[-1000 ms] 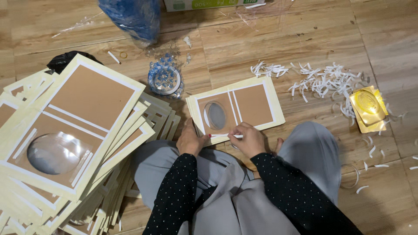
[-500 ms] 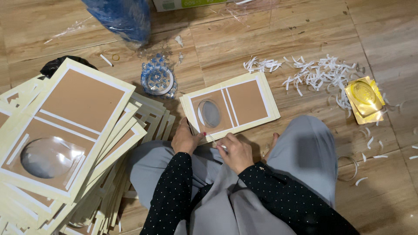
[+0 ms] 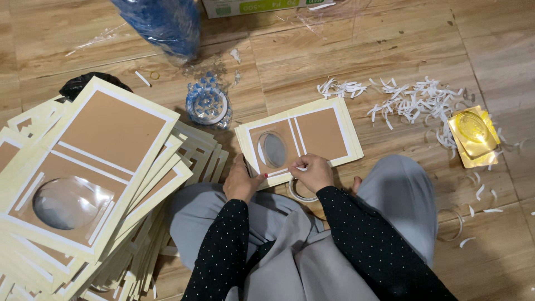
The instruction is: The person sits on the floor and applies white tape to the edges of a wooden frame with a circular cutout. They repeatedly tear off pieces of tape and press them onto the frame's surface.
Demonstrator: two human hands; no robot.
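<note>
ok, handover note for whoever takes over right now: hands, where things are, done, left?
Left hand: pressing down the near-left edge of the cardboard card with oval window.
Right hand: pinching a thin white tape strip along the card's near edge.
Tape roll: on the floor beneath the right hand.
Done: white strips already on the card's borders and centre; peeled backing scraps lie beyond it.
Left: the near-edge strip is not yet finished; a stack of similar cards sits to the left.

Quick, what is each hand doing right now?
Left hand: pressed on the near edge of the card panel, fingers curled.
Right hand: pinched shut on a thin white strip at that edge.
</note>
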